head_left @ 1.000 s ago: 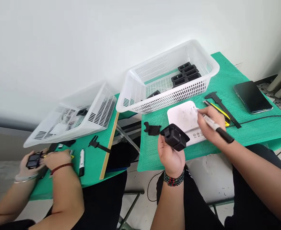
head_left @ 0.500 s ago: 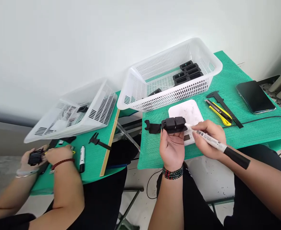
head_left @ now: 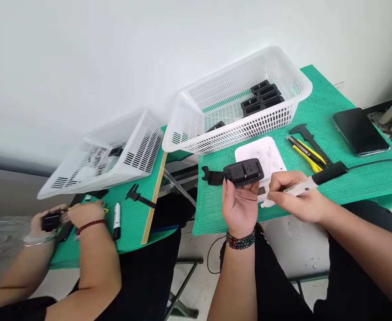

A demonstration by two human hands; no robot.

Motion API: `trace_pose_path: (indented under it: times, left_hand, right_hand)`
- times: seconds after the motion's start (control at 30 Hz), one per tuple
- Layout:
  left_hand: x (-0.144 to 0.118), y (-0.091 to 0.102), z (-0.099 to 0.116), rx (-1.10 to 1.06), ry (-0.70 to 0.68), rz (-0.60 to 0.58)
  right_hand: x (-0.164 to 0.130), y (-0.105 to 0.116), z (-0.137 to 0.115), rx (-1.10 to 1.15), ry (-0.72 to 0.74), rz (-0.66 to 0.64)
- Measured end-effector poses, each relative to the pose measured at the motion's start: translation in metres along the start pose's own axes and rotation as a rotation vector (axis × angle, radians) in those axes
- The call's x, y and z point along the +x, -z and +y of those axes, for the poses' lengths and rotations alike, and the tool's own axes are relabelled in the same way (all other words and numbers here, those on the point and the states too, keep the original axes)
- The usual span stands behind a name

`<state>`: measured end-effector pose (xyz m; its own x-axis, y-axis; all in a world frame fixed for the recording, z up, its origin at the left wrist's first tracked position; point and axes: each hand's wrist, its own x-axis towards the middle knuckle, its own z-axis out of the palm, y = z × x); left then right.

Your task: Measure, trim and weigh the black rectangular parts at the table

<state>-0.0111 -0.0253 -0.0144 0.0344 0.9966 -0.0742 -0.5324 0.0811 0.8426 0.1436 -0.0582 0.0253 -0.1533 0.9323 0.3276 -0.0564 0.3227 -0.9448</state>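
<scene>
Head cam: left hand [head_left: 238,209] grips a black plastic part [head_left: 243,172] from below, fingers curled round its underside, held up over the near edge of the green mat [head_left: 346,183]. Part's long axis runs left-right, roughly level, top face w/ two square recesses turned up toward the camera. Right hand [head_left: 299,198] is closed round a marker [head_left: 303,185]; marker lies nearly horizontal, white tip pointing left and slightly down, just right of the part and below it, black end pointing right and a bit far. Tip not touching the part as far as can be told.

On the mat: white scale [head_left: 266,154] just behind the part, a small black clip [head_left: 212,176] to the left of it, white basket [head_left: 239,102] at the far side w/ several black parts stacked in its right end. Right of the scale: caliper [head_left: 308,136], yellow box cutter [head_left: 308,156], then a phone [head_left: 359,131] face up, far right.

Left side: another person's hands [head_left: 72,216] work on a small black item at a second green-topped table [head_left: 132,218], w/ a marker lying there and a tilted white basket [head_left: 105,156]. Plain white wall behind, pale floor below between the tables.
</scene>
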Motion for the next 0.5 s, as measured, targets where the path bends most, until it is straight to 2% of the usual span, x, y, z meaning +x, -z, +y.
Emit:
trace_pose_path:
  times: [0.1,0.27,0.5]
  left_hand:
    - [0.004,0.002,0.001,-0.045,0.012,-0.017]
    - [0.01,0.004,-0.001,-0.118,0.062,0.04]
    - [0.01,0.008,-0.003,-0.201,0.134,0.008]
  right_hand:
    - [-0.001,0.005,0.0,-0.079,0.044,0.141]
    - [-0.003,0.005,0.005,-0.189,0.088,0.344]
    - [-0.006,0.001,0.009,-0.23,0.088,0.402]
